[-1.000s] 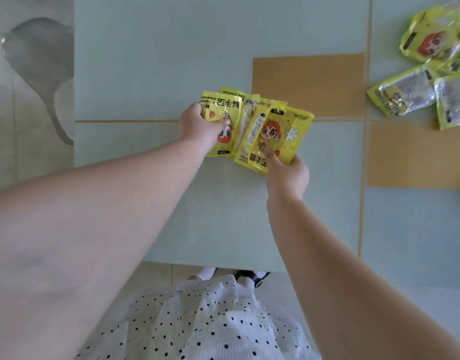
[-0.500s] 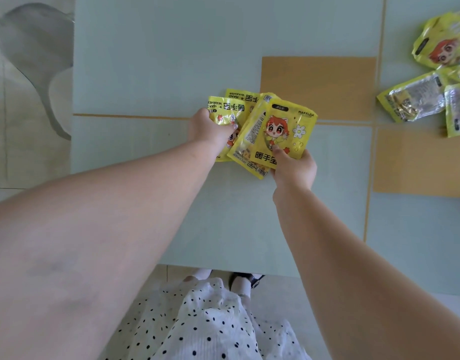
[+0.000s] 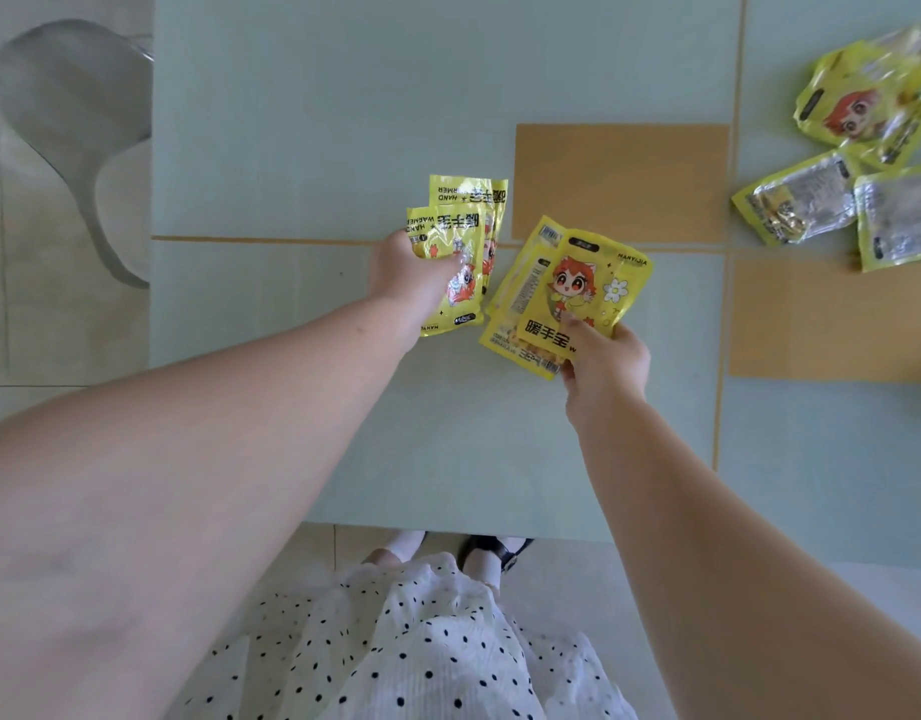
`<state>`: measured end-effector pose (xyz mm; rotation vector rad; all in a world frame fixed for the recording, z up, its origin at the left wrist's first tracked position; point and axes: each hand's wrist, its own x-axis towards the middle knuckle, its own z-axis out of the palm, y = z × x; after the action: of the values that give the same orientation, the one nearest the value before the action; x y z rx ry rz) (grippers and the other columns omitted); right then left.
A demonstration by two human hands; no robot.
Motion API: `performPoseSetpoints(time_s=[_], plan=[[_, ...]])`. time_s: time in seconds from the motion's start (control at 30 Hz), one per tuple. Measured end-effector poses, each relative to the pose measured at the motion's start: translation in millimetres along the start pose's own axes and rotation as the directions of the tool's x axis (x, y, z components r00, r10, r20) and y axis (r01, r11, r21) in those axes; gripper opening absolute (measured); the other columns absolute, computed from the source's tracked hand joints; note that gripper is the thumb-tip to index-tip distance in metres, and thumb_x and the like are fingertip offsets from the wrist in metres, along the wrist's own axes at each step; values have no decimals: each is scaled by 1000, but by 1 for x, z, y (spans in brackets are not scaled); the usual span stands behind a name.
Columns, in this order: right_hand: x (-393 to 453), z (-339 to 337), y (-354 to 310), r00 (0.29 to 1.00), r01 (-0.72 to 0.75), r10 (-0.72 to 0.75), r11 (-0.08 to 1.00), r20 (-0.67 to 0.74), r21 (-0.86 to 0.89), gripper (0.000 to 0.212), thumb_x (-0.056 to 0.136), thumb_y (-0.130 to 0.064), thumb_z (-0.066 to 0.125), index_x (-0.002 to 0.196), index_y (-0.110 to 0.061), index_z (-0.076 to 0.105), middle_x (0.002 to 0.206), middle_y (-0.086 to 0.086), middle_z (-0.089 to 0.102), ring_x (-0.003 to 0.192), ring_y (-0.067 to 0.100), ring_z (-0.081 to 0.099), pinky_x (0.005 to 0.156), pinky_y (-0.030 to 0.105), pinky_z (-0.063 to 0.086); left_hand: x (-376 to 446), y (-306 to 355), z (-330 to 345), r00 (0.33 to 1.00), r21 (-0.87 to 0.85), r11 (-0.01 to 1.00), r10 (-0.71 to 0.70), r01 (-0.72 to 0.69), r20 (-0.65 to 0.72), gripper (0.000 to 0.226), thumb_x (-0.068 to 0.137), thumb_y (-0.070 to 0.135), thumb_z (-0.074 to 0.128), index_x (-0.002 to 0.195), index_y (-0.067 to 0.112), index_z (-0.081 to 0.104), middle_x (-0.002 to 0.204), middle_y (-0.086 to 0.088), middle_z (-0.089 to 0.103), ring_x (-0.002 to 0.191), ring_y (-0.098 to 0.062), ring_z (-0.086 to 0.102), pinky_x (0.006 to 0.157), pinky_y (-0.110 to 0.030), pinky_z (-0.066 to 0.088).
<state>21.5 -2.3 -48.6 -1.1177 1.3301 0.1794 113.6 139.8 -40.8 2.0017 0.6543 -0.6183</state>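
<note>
Yellow hand-warmer packets with a red-haired cartoon figure are split between my hands above the pale green table [image 3: 312,148]. My left hand [image 3: 409,275] grips a small stack of packets [image 3: 463,236], printed side turned away from me, thumb across the front one. My right hand [image 3: 606,363] pinches a second fan of packets [image 3: 577,291] at its lower edge, the top one showing the cartoon upright. A gap separates the two bundles.
More yellow packets [image 3: 832,200] lie loose at the table's right edge, some showing their silvery backs. Orange rectangles [image 3: 622,181] mark the tabletop. A grey chair [image 3: 79,122] stands left of the table. The near table edge is just above my dotted skirt.
The packets were one overlapping fan held by both hands. Now my right hand has drawn its share to the right and down, apart from the stack in my left hand.
</note>
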Motion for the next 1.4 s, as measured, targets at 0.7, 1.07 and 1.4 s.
performPoseSetpoints(time_s=[0.7,1.07,1.4], plan=[[-14,-127,-43,999,-4,-12,915,36,403,9,91,-12,59,98,-18,60,101,7,70,92,25,69,87,47,55,-50,74,81,917,58,990,94,-126,388,101,46,64,77,128,12,50,120,-5,63,106,-22,63,99,-45,47],[63,-220,-84,999,27,-42,880,21,473,13,91,-7,58,102,-15,58,108,10,69,98,28,68,85,51,55,-54,135,229,888,303,891,196,-339,416,27,83,34,71,82,18,49,81,2,57,66,-12,51,52,-22,40],[95,-232,-96,996,-16,-28,877,85,481,18,91,-9,60,107,-15,58,112,11,69,98,28,69,87,53,54,-47,146,263,897,458,786,268,-414,351,37,83,38,69,97,11,48,84,-1,55,58,-11,51,54,-25,39]])
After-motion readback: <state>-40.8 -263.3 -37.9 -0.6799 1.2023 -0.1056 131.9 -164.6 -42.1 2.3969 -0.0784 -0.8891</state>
